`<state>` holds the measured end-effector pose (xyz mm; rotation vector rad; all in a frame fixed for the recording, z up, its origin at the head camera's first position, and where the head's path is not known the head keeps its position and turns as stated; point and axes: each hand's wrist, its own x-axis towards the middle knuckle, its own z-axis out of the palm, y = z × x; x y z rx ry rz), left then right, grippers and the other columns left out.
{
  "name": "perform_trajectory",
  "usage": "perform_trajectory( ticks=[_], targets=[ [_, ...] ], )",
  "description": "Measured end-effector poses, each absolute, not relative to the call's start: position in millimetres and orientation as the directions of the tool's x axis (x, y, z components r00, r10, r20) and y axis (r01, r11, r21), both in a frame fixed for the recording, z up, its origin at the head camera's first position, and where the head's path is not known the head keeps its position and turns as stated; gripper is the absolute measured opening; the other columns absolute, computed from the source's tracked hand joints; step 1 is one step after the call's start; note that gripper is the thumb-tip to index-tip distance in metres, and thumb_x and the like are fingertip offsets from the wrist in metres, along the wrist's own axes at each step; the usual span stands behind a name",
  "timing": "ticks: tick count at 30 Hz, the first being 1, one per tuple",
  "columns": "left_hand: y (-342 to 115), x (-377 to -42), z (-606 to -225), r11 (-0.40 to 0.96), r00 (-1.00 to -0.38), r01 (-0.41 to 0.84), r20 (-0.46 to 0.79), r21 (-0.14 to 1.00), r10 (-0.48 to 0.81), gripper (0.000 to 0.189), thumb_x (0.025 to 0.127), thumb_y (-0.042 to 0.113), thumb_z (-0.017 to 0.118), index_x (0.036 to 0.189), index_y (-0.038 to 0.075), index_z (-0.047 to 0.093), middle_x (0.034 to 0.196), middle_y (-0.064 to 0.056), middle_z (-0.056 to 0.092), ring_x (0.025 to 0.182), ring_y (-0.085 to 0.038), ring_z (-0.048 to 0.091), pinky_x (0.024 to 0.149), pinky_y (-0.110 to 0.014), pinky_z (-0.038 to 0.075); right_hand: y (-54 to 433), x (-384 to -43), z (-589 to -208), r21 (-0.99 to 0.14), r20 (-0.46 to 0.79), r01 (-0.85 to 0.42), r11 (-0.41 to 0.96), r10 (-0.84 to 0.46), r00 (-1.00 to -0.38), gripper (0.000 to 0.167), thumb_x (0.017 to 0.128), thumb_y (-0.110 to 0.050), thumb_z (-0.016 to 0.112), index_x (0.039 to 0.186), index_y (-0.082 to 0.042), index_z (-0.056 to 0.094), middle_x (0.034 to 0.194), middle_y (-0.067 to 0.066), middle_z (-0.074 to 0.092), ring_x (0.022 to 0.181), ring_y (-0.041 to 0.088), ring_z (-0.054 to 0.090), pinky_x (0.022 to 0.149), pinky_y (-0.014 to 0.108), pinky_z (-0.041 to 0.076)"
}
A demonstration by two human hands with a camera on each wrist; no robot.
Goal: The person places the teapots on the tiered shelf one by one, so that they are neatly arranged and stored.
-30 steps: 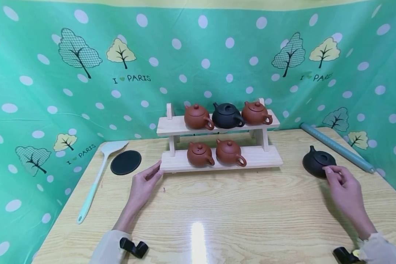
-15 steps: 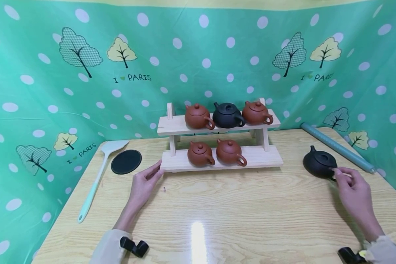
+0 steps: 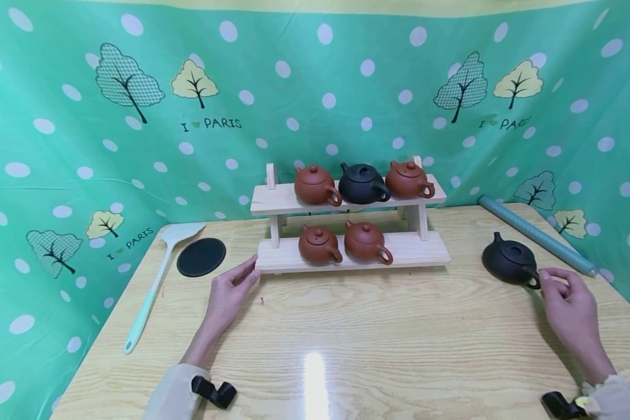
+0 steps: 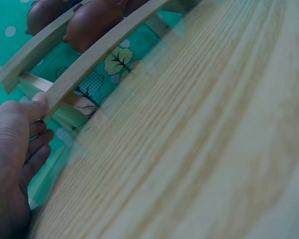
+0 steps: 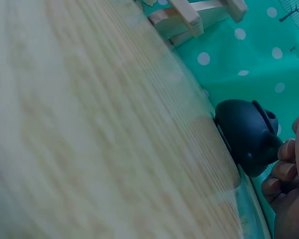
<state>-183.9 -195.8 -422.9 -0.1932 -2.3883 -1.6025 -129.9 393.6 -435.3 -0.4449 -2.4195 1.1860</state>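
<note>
In the head view my left hand (image 3: 228, 294) pinches the lower left corner of a two-tier wooden shelf (image 3: 420, 256). The left wrist view has the thumb of that hand (image 4: 15, 144) against the end of the shelf board (image 4: 84, 64). Far to the right, a black teapot (image 3: 508, 259) stands upright on the table. Fingertips of my right hand (image 3: 572, 306) pinch the outer edge of its handle, whose loop shows. In the right wrist view the fingers of the right hand (image 5: 288, 179) are curled at the handle side of the black teapot (image 5: 246, 134), partly hiding the handle.
Several teapots stand on the shelf: a black one (image 3: 362, 184) among reddish-brown ones above, two reddish-brown ones (image 3: 364, 242) below. A spatula (image 3: 154, 286) and black round mat (image 3: 201, 257) lie left on the table (image 3: 378, 344). A teal roll (image 3: 535, 234) lies behind the black teapot.
My right hand has drawn outward to the right along the black teapot's handle, uncovering its loop. The teapot stays in place, and my left hand keeps its hold on the shelf.
</note>
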Motion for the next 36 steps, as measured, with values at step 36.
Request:
perform_trajectory(
  ticks=[36],
  targets=[
    [-207.5,-201.4,-454.4,0.399,-0.955,0.252,0.294,0.882,-0.047,0.039,0.1,0.014,0.072,0.136,0.001,0.066,0.129,-0.017,0.068,0.119,-0.03,0.065,0.087,-0.008,0.05,396.5,-134.4,-441.5,-0.685,0.236,0.101,0.722,0.351,-0.906,0.048,0.111,-0.031,0.045,0.124,0.013,0.058,0.07,0.0,0.054,0.059,0.013,0.044,0.052,0.027,0.034]
  ],
)
